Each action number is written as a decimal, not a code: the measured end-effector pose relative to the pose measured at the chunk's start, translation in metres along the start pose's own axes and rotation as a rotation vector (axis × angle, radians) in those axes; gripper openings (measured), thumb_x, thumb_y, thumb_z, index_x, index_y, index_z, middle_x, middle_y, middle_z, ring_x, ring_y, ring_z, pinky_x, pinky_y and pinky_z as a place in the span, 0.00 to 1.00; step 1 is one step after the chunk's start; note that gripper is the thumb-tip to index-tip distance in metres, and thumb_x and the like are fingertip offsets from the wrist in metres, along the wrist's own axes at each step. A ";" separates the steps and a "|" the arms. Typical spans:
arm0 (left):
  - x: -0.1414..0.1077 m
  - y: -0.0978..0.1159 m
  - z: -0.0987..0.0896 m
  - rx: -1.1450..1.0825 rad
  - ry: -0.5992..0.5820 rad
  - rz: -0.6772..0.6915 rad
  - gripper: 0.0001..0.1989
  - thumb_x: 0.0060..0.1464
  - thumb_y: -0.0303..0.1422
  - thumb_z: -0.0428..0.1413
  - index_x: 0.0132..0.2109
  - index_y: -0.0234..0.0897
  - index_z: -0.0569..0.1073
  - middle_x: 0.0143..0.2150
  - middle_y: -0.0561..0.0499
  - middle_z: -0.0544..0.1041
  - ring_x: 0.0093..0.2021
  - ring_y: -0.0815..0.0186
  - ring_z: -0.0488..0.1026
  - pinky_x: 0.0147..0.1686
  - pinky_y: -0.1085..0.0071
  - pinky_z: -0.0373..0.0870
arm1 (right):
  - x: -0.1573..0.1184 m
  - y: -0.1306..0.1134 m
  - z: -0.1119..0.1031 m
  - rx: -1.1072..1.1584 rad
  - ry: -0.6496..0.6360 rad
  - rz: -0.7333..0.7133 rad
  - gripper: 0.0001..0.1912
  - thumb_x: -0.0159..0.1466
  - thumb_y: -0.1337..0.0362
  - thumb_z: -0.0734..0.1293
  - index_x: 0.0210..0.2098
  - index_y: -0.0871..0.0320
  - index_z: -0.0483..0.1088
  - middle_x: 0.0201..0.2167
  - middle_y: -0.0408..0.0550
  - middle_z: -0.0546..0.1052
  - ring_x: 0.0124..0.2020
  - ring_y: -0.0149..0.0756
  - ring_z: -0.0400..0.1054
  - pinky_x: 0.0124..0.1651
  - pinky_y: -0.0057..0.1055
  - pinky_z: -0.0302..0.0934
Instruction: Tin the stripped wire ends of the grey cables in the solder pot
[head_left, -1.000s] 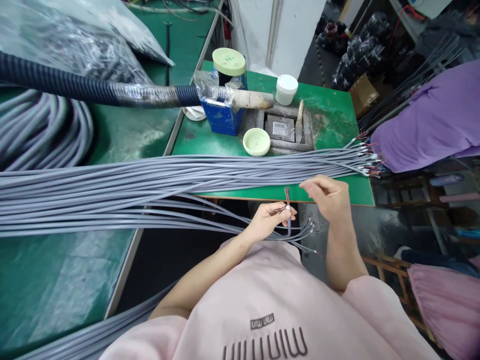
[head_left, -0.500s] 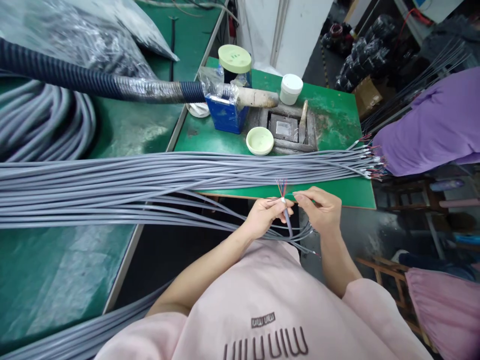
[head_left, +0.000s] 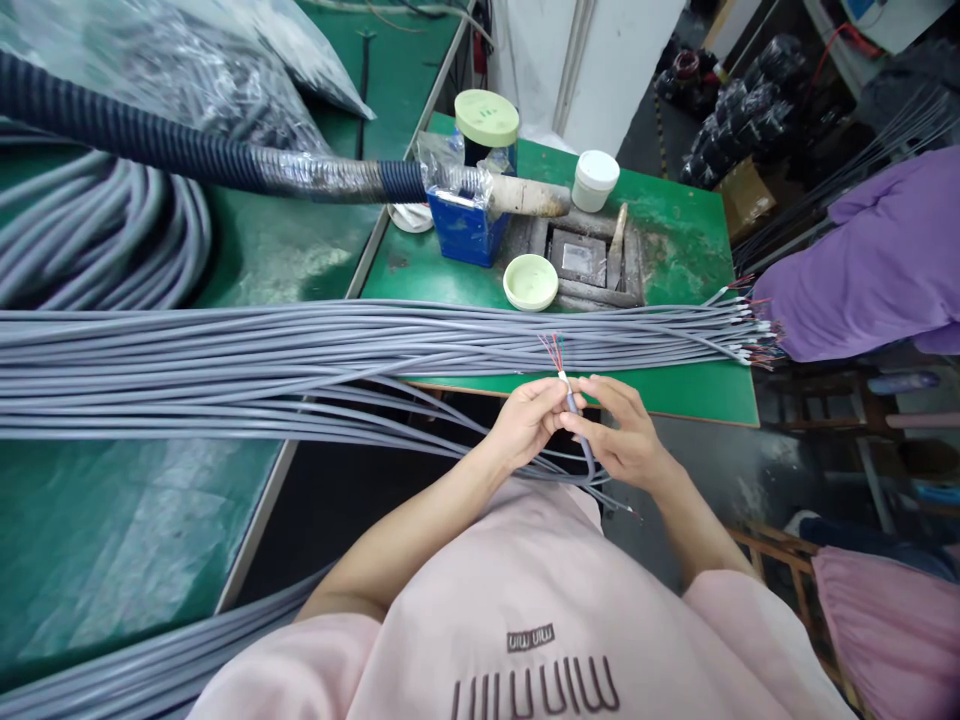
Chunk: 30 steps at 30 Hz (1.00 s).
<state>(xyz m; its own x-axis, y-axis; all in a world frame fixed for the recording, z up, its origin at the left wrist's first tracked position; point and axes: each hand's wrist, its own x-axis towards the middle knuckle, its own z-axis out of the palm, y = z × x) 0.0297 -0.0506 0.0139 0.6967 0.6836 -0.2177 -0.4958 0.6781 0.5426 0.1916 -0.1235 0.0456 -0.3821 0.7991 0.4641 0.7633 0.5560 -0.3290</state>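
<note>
My left hand [head_left: 531, 422] pinches a grey cable [head_left: 572, 403] just below its white-banded end, in front of my body. Thin coloured wires [head_left: 554, 350], red ones and a green one among them, fan upward from that end. My right hand [head_left: 622, 432] is close on the other side, its thumb and forefinger apart around the cable; the thumb tip seems to touch it. Behind both hands, a thick bundle of grey cables [head_left: 420, 345] runs across the green tables. Several loose cables hang below my hands.
On the green table [head_left: 682, 240] stand a pale-green dish [head_left: 530, 282], a white tub [head_left: 595, 181], a blue container [head_left: 463, 232] and a grimy square pot [head_left: 578, 257] with a brush [head_left: 617, 245]. A black hose [head_left: 187, 150] crosses from the left. A person in purple [head_left: 862, 260] is at the right.
My right hand has let go of the thin green wire and moved down and left to the cable. The wires now stand bunched upward. The view has shifted slightly.
</note>
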 end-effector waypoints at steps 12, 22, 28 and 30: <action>-0.042 0.028 0.025 0.938 -1.117 0.088 0.18 0.56 0.37 0.59 0.54 0.40 0.75 0.53 0.46 0.78 0.54 0.59 0.75 0.56 0.68 0.71 | 0.067 0.083 -0.092 -0.235 1.055 0.215 0.17 0.68 0.57 0.60 0.46 0.60 0.74 0.41 0.52 0.80 0.39 0.42 0.77 0.39 0.41 0.71; 0.009 -0.020 -0.035 1.714 -0.024 1.043 0.13 0.60 0.30 0.53 0.52 0.37 0.73 0.56 0.43 0.75 0.65 0.56 0.63 0.67 0.46 0.45 | 0.137 0.045 -0.044 0.017 0.526 0.215 0.13 0.70 0.57 0.59 0.43 0.52 0.73 0.39 0.45 0.79 0.44 0.40 0.75 0.51 0.44 0.69; 0.015 -0.026 -0.042 1.798 -0.009 1.079 0.14 0.61 0.31 0.52 0.52 0.39 0.73 0.54 0.47 0.77 0.64 0.59 0.65 0.69 0.50 0.42 | 0.158 0.070 -0.018 0.034 0.334 0.200 0.13 0.70 0.55 0.58 0.42 0.50 0.72 0.37 0.44 0.79 0.44 0.39 0.72 0.52 0.41 0.66; 0.015 -0.028 -0.041 1.811 -0.004 1.102 0.14 0.61 0.31 0.52 0.53 0.39 0.73 0.54 0.48 0.77 0.65 0.60 0.64 0.69 0.52 0.41 | 0.164 0.075 -0.011 0.020 0.298 0.203 0.13 0.70 0.54 0.58 0.41 0.51 0.72 0.35 0.44 0.78 0.45 0.39 0.71 0.52 0.40 0.65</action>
<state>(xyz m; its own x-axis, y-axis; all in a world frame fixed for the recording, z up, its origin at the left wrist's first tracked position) 0.0327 -0.0476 -0.0379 0.5427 0.5186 0.6607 0.3252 -0.8550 0.4040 0.1920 0.0464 0.1064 -0.0525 0.7935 0.6063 0.7967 0.3993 -0.4537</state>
